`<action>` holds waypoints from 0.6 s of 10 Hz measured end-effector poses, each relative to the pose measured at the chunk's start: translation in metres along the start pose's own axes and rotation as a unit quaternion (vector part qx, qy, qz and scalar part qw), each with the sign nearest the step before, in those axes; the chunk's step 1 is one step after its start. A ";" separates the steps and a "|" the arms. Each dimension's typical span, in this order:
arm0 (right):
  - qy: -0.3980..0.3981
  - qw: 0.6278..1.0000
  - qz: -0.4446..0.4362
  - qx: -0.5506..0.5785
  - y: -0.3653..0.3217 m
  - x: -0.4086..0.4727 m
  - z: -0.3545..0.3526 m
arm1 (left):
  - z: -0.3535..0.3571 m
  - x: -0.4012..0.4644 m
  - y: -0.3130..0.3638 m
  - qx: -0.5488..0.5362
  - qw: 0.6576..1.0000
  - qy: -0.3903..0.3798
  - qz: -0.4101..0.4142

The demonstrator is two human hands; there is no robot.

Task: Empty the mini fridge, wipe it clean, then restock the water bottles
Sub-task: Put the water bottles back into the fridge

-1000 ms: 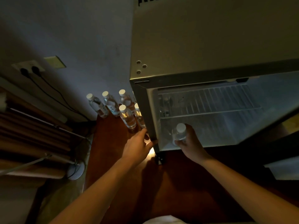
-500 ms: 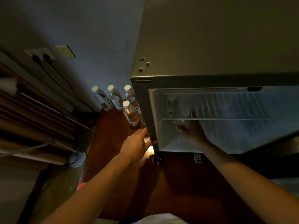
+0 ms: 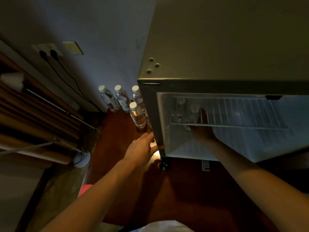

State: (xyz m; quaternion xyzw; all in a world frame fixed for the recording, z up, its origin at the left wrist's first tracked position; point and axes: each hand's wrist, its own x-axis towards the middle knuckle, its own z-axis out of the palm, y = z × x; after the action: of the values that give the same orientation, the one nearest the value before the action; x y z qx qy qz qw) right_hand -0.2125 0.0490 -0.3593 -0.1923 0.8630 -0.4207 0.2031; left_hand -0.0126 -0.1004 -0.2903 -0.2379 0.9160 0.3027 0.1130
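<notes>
The big mini fridge [image 3: 217, 47] stands in front of me with its inside lit up white. It sits on a dark red-brown tabletop [image 3: 184, 190] next to a gray wall [image 3: 83, 22]. A white wire shelf [image 3: 234, 113] runs across the inside of the fridge. My right hand [image 3: 203, 129] is reaching deep into the fridge, just under that shelf on the left side. It is up against a water bottle [image 3: 194, 113] that stands in there, with another bottle [image 3: 179, 109] beside it, closer to the fridge's left wall. It is too dim and blurry in there, so I cannot tell if my right grip is closed around the bottle or only touching it. My left hand [image 3: 142, 149] is outside, low by the front left corner of the fridge. Its fingers are stretched out and loose, and its grip holds nothing. Four more water bottles [image 3: 138, 114] with white caps stand together on the tabletop, just left of the fridge and past my left hand. On the wall, two black plugs [image 3: 48, 53] sit in a socket, and their cords hang down.
</notes>
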 end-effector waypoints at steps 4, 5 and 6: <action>0.035 0.999 0.020 -0.026 -0.008 0.006 -0.003 | 0.000 -0.001 -0.002 -0.011 1.000 -0.004 0.003; 0.001 0.998 0.034 -0.052 -0.002 0.012 -0.012 | 0.002 0.000 -0.003 -0.005 1.000 0.003 -0.003; -0.052 0.993 0.066 -0.078 -0.002 0.019 -0.017 | 0.002 0.001 -0.004 0.000 1.000 0.006 -0.009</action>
State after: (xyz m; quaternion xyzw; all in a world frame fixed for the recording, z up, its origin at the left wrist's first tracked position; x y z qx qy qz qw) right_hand -0.2367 0.0492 -0.3514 -0.1713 0.8922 -0.3274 0.2595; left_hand -0.0114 -0.1024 -0.2944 -0.2484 0.9144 0.2998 0.1105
